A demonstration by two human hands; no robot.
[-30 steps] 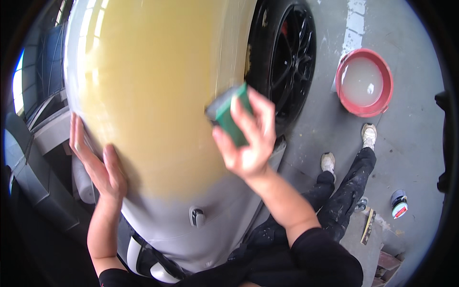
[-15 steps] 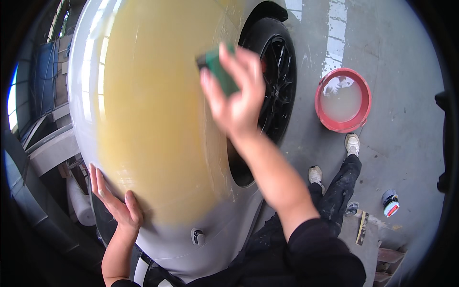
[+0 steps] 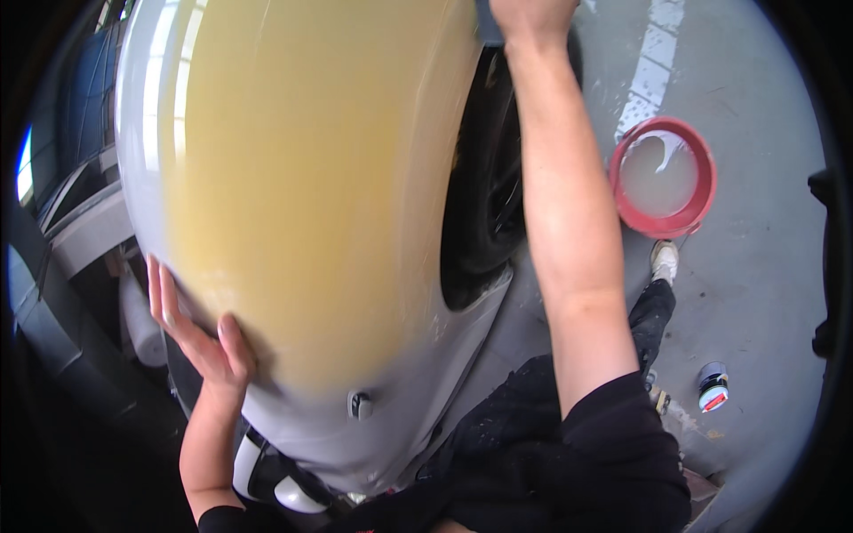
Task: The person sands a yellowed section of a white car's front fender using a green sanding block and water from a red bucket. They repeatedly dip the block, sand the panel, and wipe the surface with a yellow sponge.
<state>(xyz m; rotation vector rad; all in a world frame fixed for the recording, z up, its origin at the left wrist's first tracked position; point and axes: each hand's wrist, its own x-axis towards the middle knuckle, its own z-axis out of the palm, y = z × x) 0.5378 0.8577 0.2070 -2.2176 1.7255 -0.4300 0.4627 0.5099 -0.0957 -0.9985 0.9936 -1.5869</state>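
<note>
The right hand [image 3: 536, 19] has swung forward from mid-panel to the top edge of view, its forearm now stretched past the black wheel [image 3: 496, 209]. With it, the sanding block [image 3: 490, 25] has left the side of the yellowish patch for the upper rim of the wheel arch — so the work, as I judge it, has shifted to the panel's outer border. The left hand [image 3: 203, 348] has stayed on the opposite edge of the car body panel [image 3: 293, 204], probably as a brace.

The right grip looks closed on the block: only a dark grey end shows beside the hand, and the fingertips are cropped, so how tightly they press cannot be told. The left grip is wide and holds nothing — fingers laid along the panel's edge, thumb apart on the painted side.

A red bucket [image 3: 705, 188] of cloudy liquid stands on the floor to the right, with a small can [image 3: 713, 388] nearer the person.
</note>
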